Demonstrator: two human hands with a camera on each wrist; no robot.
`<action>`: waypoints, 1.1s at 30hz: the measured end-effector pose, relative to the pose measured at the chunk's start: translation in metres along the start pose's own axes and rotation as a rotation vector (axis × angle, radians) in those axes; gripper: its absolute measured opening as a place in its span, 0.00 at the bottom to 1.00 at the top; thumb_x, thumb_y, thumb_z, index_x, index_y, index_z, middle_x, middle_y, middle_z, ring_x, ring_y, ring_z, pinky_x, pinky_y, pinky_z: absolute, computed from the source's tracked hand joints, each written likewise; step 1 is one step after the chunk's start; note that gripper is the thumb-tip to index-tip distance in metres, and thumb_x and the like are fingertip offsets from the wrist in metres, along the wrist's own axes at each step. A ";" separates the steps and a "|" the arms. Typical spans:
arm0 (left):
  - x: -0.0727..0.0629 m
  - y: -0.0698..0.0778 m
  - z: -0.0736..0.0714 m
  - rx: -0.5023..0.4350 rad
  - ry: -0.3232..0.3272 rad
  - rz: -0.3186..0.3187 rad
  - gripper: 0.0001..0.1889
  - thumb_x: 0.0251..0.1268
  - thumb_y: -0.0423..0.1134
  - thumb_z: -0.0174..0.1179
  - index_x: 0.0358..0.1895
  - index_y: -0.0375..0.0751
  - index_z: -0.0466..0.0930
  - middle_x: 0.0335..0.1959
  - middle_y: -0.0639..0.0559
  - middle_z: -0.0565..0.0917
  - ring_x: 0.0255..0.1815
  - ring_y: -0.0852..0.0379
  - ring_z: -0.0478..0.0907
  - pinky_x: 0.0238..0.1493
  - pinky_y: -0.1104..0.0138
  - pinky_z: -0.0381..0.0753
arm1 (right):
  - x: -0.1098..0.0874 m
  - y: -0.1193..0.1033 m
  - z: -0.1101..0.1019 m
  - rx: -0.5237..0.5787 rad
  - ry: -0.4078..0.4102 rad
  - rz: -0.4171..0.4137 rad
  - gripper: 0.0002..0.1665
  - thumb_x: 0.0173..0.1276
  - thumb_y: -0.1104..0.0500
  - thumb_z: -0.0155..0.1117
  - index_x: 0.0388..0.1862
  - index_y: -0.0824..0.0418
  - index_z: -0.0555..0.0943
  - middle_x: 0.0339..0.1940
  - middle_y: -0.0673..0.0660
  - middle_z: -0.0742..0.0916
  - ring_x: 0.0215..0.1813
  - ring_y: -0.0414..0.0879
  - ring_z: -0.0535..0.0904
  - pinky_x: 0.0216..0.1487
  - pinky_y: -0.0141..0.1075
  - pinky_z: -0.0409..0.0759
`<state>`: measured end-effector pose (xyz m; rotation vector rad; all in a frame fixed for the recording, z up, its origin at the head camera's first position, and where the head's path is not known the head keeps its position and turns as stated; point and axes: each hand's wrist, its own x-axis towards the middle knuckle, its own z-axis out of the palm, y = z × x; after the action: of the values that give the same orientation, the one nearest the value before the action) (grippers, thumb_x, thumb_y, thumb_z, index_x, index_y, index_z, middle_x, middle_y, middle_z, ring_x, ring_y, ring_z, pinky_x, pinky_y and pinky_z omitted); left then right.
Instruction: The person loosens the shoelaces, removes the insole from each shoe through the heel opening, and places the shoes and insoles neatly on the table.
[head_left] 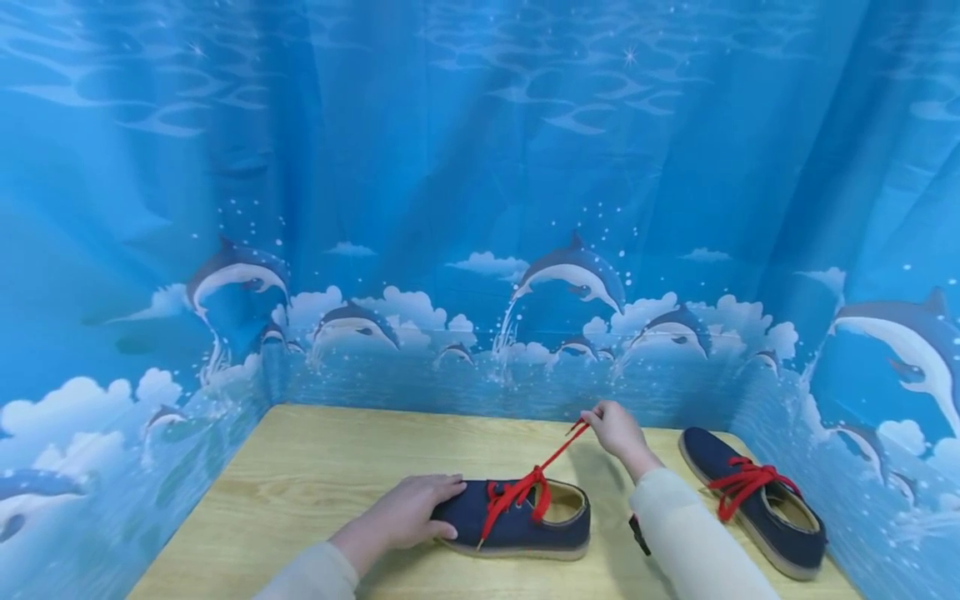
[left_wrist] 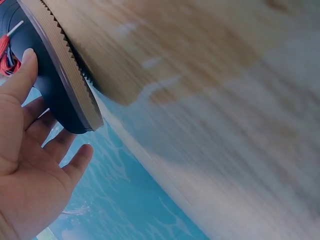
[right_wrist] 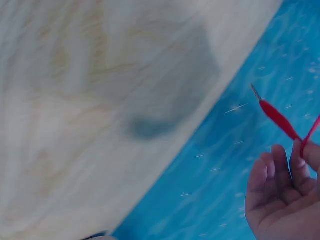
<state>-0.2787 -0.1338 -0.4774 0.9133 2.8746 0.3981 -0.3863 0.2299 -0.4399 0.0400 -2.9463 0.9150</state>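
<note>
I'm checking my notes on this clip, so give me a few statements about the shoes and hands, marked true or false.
1. The right hand pinches a red lace near its end. True.
2. The left hand holds the navy shoe at its heel. False: it holds the toe end.
3. A second shoe stands on the table, to the right of the held one in the head view. True.
4. The second shoe's laces are white. False: they are red.
5. Both shoes lie on their sides. False: both stand sole-down.
6. The pinched lace's tip sticks out free of the fingers. True.
</note>
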 end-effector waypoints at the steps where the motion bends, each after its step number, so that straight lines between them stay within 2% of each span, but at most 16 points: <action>1: 0.000 0.000 0.000 0.003 -0.001 0.000 0.38 0.62 0.61 0.65 0.73 0.50 0.71 0.73 0.52 0.71 0.72 0.49 0.68 0.69 0.50 0.69 | 0.000 0.004 0.000 -0.009 0.008 0.010 0.23 0.79 0.51 0.55 0.22 0.59 0.67 0.16 0.51 0.66 0.18 0.43 0.59 0.22 0.36 0.62; 3: -0.001 0.000 0.000 0.007 -0.002 0.001 0.38 0.62 0.61 0.65 0.73 0.50 0.71 0.73 0.52 0.71 0.72 0.49 0.68 0.69 0.50 0.69 | -0.001 0.011 0.002 -0.016 0.007 0.028 0.24 0.78 0.52 0.56 0.21 0.58 0.67 0.15 0.50 0.66 0.18 0.43 0.59 0.22 0.37 0.62; 8: -0.002 0.002 0.001 0.014 -0.008 -0.006 0.37 0.61 0.61 0.65 0.73 0.50 0.71 0.73 0.53 0.71 0.72 0.50 0.68 0.69 0.51 0.70 | -0.004 0.022 0.012 0.017 -0.039 0.000 0.23 0.77 0.53 0.57 0.20 0.57 0.66 0.16 0.49 0.67 0.20 0.43 0.61 0.23 0.36 0.63; 13: -0.002 0.003 0.001 0.027 -0.009 -0.017 0.38 0.61 0.61 0.65 0.73 0.50 0.71 0.73 0.53 0.71 0.72 0.50 0.68 0.69 0.51 0.70 | -0.009 0.024 0.020 0.064 -0.088 -0.017 0.24 0.76 0.54 0.60 0.19 0.58 0.67 0.16 0.49 0.67 0.21 0.43 0.61 0.24 0.35 0.64; 18: -0.001 0.004 0.000 0.023 -0.007 -0.025 0.37 0.61 0.61 0.66 0.72 0.51 0.71 0.73 0.53 0.71 0.72 0.50 0.68 0.69 0.51 0.70 | -0.015 0.023 0.021 0.048 -0.124 -0.051 0.21 0.74 0.56 0.62 0.19 0.60 0.73 0.16 0.49 0.71 0.21 0.42 0.65 0.25 0.36 0.67; 21: -0.001 0.005 -0.001 0.019 -0.011 -0.029 0.37 0.61 0.60 0.66 0.72 0.51 0.72 0.73 0.53 0.71 0.72 0.49 0.68 0.69 0.51 0.70 | -0.018 0.020 0.019 0.031 -0.134 -0.076 0.15 0.74 0.58 0.62 0.27 0.64 0.80 0.20 0.51 0.77 0.25 0.44 0.69 0.28 0.37 0.70; 26: -0.002 0.005 -0.002 0.009 -0.015 -0.032 0.37 0.62 0.60 0.66 0.73 0.50 0.71 0.73 0.52 0.71 0.72 0.49 0.68 0.69 0.51 0.70 | -0.022 0.011 0.016 -0.027 -0.144 -0.117 0.10 0.74 0.58 0.62 0.37 0.64 0.84 0.30 0.52 0.84 0.33 0.44 0.77 0.34 0.41 0.78; 29: -0.001 0.005 -0.003 -0.008 -0.020 -0.037 0.37 0.61 0.60 0.66 0.73 0.50 0.71 0.73 0.52 0.70 0.72 0.49 0.68 0.69 0.51 0.70 | -0.026 0.002 0.013 -0.061 -0.151 -0.146 0.07 0.73 0.58 0.63 0.38 0.60 0.85 0.34 0.50 0.86 0.37 0.44 0.80 0.38 0.43 0.81; 33: 0.000 0.006 -0.004 -0.028 -0.035 -0.046 0.37 0.61 0.59 0.66 0.73 0.51 0.71 0.73 0.53 0.70 0.73 0.49 0.67 0.69 0.51 0.70 | -0.032 -0.012 0.010 -0.066 -0.173 -0.213 0.05 0.72 0.59 0.64 0.38 0.59 0.86 0.34 0.48 0.85 0.37 0.43 0.80 0.38 0.42 0.81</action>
<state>-0.2765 -0.1300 -0.4725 0.8394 2.8450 0.4122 -0.3540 0.2151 -0.4435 0.4422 -3.0466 0.8226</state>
